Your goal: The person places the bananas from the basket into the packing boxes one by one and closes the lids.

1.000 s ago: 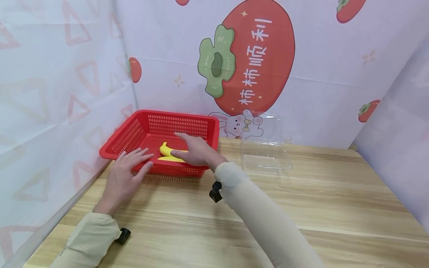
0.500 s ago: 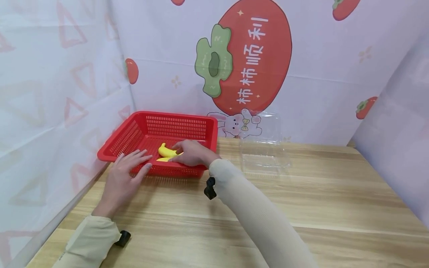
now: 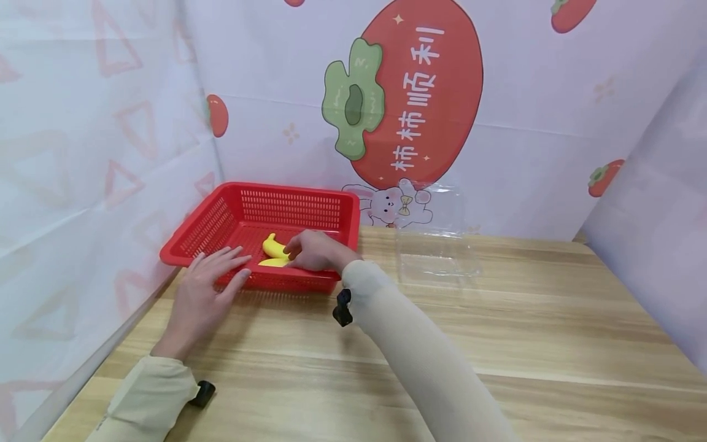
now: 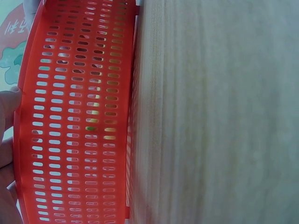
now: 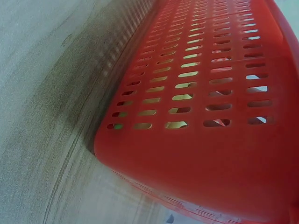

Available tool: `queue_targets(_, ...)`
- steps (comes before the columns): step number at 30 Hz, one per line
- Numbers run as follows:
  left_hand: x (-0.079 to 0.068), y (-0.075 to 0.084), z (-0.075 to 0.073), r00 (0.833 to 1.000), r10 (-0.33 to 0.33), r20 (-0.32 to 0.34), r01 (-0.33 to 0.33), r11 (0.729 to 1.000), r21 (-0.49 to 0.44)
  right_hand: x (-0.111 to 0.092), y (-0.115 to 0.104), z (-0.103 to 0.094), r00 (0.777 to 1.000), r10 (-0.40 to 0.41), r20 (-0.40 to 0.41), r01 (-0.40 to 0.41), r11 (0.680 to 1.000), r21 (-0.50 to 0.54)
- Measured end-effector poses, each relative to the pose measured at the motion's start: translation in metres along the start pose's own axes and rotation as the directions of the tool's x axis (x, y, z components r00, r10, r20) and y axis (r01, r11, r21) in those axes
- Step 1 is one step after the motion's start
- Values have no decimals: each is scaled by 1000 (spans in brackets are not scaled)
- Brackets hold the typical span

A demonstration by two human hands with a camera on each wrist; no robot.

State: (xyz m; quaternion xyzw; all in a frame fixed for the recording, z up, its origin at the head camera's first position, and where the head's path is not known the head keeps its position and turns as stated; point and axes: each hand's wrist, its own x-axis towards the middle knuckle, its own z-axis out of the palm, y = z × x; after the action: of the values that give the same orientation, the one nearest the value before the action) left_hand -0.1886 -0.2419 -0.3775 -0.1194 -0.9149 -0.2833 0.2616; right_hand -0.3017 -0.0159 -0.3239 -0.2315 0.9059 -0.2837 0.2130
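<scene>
Inside the red plastic basket (image 3: 298, 196) lie yellow toy bananas, one with a curved stem end (image 3: 273, 247) and another yellow piece (image 3: 273, 262) nearer the front wall. My right hand (image 3: 317, 250) reaches over the basket's front right rim, its fingers curled about the right end of the bananas, which the hand hides. My left hand (image 3: 204, 291) rests with spread, fairly straight fingers on the front left rim. In the left wrist view, fingers (image 4: 7, 107) touch the rim, and yellow shows through the slots. The right wrist view shows mainly the basket's slotted wall (image 5: 187, 149).
A clear plastic clamshell box (image 3: 436, 258) stands with its lid up on the wooden table (image 3: 525, 344), right of the basket. A printed cloth (image 3: 265, 73) hangs behind, with more cloth at both sides.
My right hand has lowered into the basket and its fingers have closed in from spread to curled at the bananas. The left hand keeps its place on the rim.
</scene>
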Motion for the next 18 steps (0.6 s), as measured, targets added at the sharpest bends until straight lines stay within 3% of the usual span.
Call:
queue_targets(10,1,-1,-2,1000,6,-1,-6,1000,7,9,-1,1,1000,28,6,-28,997,-69)
queue_targets(18,0,-1,1,1000,16,-15,-16,1000,8,16,1,1,996,50,75,-44,995,-87)
